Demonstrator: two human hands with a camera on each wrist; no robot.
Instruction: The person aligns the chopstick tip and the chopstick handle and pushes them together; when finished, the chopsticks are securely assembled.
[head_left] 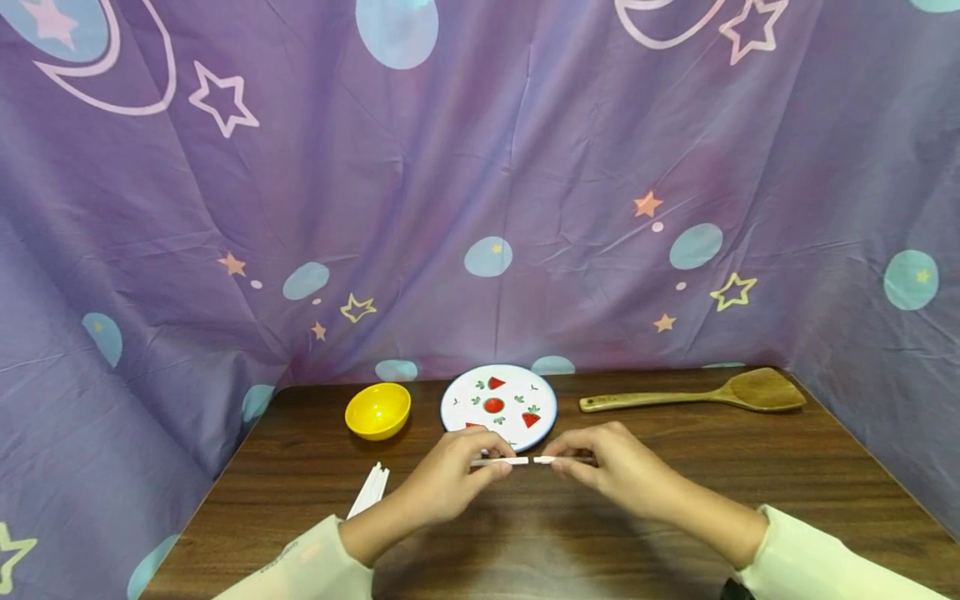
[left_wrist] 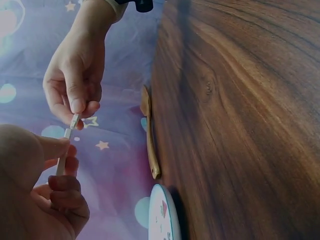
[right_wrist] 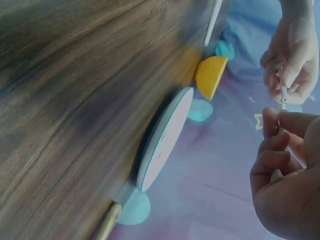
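Note:
My left hand [head_left: 448,477] pinches a thin white stick [head_left: 519,461] between thumb and fingers. Facing it, my right hand [head_left: 627,468] pinches another slim white piece [head_left: 543,460]. In the head view the two tips line up with a narrow gap between them, above the table in front of the plate. The left wrist view also has the left stick [left_wrist: 61,164] running back under the fingers. Each piece's far end is partly hidden by the hand. Beside my left forearm lie several more white sticks [head_left: 369,492].
A round plate [head_left: 459,408] with a red fruit print sits at the back middle of the wooden table [head_left: 810,483]. To its left is a yellow bowl [head_left: 378,413]; to its right lies a wooden spatula [head_left: 759,390]. A purple patterned curtain [head_left: 570,183] closes off the back and sides.

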